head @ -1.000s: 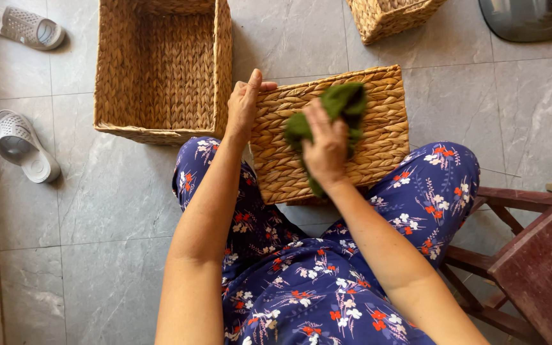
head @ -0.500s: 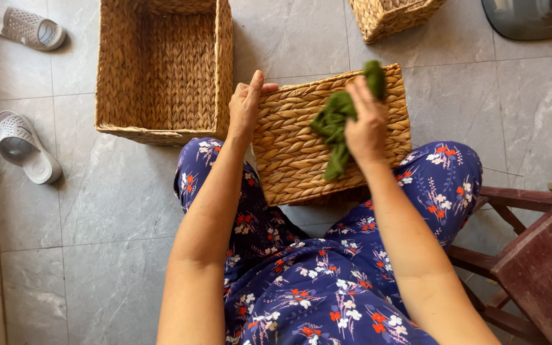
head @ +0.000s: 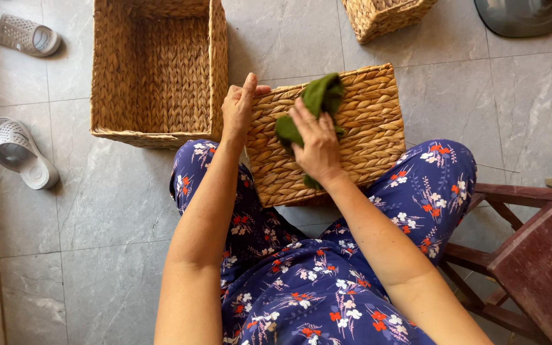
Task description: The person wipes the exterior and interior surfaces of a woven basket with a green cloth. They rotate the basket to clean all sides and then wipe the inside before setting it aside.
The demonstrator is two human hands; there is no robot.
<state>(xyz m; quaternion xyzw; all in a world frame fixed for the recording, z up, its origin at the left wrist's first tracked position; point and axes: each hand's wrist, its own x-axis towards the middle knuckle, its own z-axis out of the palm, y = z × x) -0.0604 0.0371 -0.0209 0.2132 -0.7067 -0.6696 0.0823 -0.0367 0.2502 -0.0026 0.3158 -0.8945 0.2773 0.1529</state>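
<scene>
Seated, a woven basket [head: 346, 137] was propped bottom-up across the knees, between the floral trouser legs [head: 327, 294]. The left hand [head: 239, 108] was closed over its left edge, fingers together. The right hand [head: 317, 144] was pressed flat on a green cloth [head: 319, 96], fingers slightly spread, the cloth bunched beneath them on the weave. The basket was judged light and stiff, rough enough not to slip, best held by its rim; the cloth soft and limp. A larger open basket [head: 158, 70] stood just beside it on grey floor tiles [head: 97, 211]. Two pale sandals [head: 20, 153] lay left; a dark wooden chair [head: 525, 255] stood right.
</scene>
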